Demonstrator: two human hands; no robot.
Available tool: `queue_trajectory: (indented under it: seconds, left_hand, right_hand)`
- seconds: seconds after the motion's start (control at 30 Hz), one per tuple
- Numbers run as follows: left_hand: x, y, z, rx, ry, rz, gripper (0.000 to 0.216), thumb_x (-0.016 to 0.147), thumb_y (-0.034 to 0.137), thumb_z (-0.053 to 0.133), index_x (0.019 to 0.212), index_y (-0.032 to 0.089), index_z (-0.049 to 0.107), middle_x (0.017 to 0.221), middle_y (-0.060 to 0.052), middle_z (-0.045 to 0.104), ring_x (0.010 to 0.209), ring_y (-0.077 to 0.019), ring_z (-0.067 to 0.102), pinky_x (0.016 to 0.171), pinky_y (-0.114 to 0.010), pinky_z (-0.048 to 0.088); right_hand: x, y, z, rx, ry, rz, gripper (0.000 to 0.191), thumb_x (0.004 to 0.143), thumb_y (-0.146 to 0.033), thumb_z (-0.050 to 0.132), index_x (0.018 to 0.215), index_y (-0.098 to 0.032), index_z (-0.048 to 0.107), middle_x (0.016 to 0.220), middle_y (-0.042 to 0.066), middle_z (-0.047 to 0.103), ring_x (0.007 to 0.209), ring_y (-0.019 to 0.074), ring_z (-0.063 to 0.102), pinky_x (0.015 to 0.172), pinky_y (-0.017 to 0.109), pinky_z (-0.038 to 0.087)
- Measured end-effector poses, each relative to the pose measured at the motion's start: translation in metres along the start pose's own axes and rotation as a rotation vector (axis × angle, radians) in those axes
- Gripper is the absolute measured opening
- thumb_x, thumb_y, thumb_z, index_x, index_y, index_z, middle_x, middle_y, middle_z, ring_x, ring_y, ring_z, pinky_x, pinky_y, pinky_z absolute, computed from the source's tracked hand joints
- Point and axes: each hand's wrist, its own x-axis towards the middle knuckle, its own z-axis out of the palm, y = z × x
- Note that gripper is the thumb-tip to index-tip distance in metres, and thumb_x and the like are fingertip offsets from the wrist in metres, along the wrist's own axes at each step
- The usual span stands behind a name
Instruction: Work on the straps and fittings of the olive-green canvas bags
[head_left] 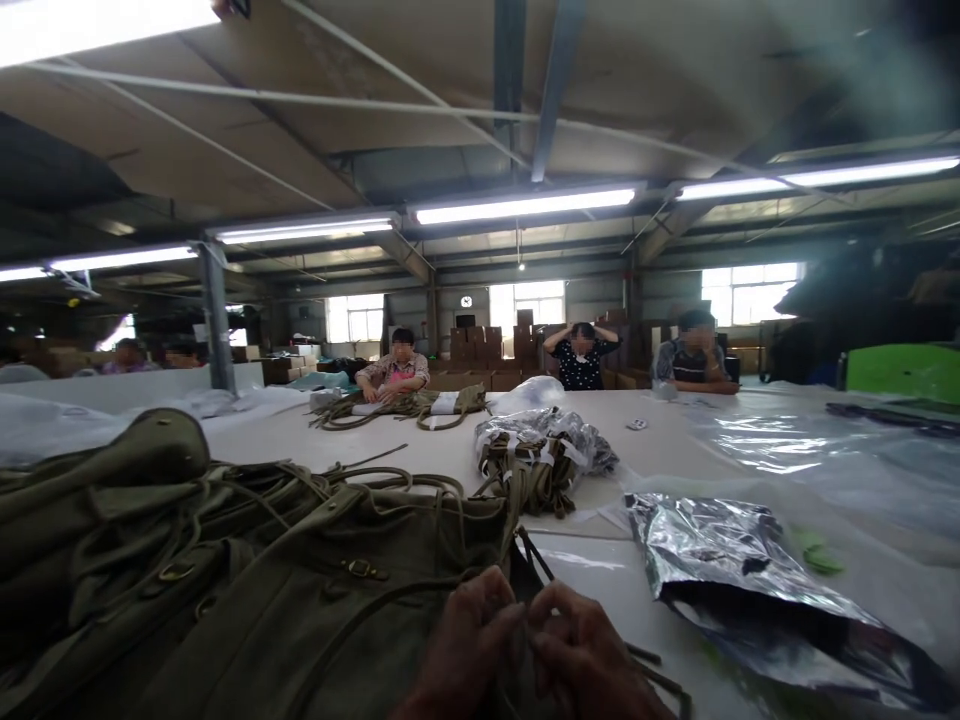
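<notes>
My left hand (466, 645) and my right hand (585, 655) meet at the bottom edge of the view, fingers pinched together on a dark olive cord (541, 568) that runs up toward the pile. A big heap of olive-green canvas bags (225, 570) with straps and brass buckles lies on the white table (675, 440) to the left of my hands. Both hands are closed around the cord, and their lower parts are cut off by the frame.
A silver foil bag (720, 560) lies to the right of my hands. A clear plastic bag of olive straps (536, 455) sits mid-table. Three people sit at the far side, one handling straps (397, 405). Clear plastic sheeting (825, 440) covers the right side.
</notes>
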Motion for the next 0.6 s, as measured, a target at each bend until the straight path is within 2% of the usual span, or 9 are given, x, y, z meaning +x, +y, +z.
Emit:
queue_trajectory:
  seconds: [0.07,0.13,0.23,0.3,0.37,0.47,0.53,0.6]
  left_hand:
    - [0.003,-0.003,-0.003,-0.154,-0.038,-0.019,0.020,0.076,0.035,0.063,0.069,0.018,0.055,0.057,0.003,0.056,0.055,-0.0143,0.051,0.055,-0.025,0.036]
    - [0.004,-0.003,-0.007,-0.215,-0.084,-0.031,0.020,0.071,0.034,0.066,0.067,0.015,0.063,0.056,0.002,0.058,0.054,-0.0133,0.050,0.054,-0.024,0.035]
    - [0.003,0.001,-0.012,-0.213,-0.178,-0.012,0.025,0.072,0.035,0.066,0.069,0.012,0.074,0.055,0.002,0.057,0.053,-0.0112,0.046,0.055,-0.024,0.032]
    - [0.001,0.003,-0.014,-0.175,-0.228,0.008,0.028,0.074,0.036,0.067,0.065,0.011,0.075,0.051,0.003,0.053,0.051,-0.0096,0.041,0.054,-0.024,0.029]
    - [0.000,0.003,-0.015,-0.142,-0.237,0.003,0.027,0.073,0.035,0.067,0.062,0.011,0.073,0.050,0.003,0.052,0.051,-0.0092,0.040,0.052,-0.023,0.028]
    - [0.000,0.000,-0.012,-0.096,-0.160,-0.057,0.020,0.071,0.030,0.063,0.063,0.012,0.068,0.055,0.002,0.056,0.053,-0.0110,0.045,0.052,-0.023,0.030]
    - [-0.001,0.000,-0.009,-0.077,-0.105,-0.094,0.016,0.069,0.028,0.058,0.062,0.014,0.063,0.056,0.001,0.058,0.055,-0.0126,0.048,0.052,-0.023,0.031]
    - [-0.002,0.002,-0.007,-0.077,-0.091,-0.098,0.014,0.068,0.027,0.056,0.060,0.016,0.059,0.055,0.001,0.058,0.054,-0.0134,0.050,0.053,-0.024,0.034]
  right_hand:
    - [0.004,-0.002,-0.004,0.000,-0.020,0.016,0.023,0.078,-0.038,0.061,0.088,-0.020,0.050,0.055,-0.003,0.063,0.034,0.0083,0.041,0.037,0.020,0.027]
    - [0.007,-0.007,-0.006,-0.014,-0.015,0.002,0.020,0.077,-0.034,0.060,0.086,-0.020,0.049,0.054,-0.003,0.063,0.033,0.0075,0.040,0.035,0.019,0.027]
    - [0.008,-0.017,-0.003,-0.035,0.017,-0.025,0.017,0.077,-0.032,0.060,0.084,-0.020,0.050,0.053,-0.004,0.063,0.033,0.0068,0.040,0.035,0.018,0.027]
    - [0.007,-0.027,-0.001,-0.047,0.032,-0.028,0.015,0.076,-0.029,0.059,0.084,-0.020,0.051,0.053,-0.004,0.062,0.033,0.0062,0.040,0.035,0.017,0.027]
    - [0.007,-0.038,-0.001,-0.070,-0.016,-0.001,0.014,0.075,-0.028,0.059,0.083,-0.019,0.052,0.052,-0.004,0.062,0.034,0.0060,0.040,0.035,0.017,0.026]
    - [0.020,-0.060,-0.013,-0.177,-0.148,0.047,0.017,0.076,-0.032,0.063,0.082,-0.017,0.057,0.056,-0.002,0.063,0.039,0.0077,0.046,0.037,0.018,0.027]
    - [0.043,-0.073,-0.033,-0.323,-0.066,0.018,0.022,0.081,-0.037,0.061,0.082,-0.015,0.060,0.066,0.001,0.066,0.048,0.0103,0.054,0.040,0.019,0.030]
    - [0.078,-0.081,-0.058,-0.531,0.192,-0.050,0.024,0.087,-0.038,0.054,0.085,-0.016,0.062,0.080,0.004,0.070,0.061,0.0128,0.061,0.046,0.021,0.037]
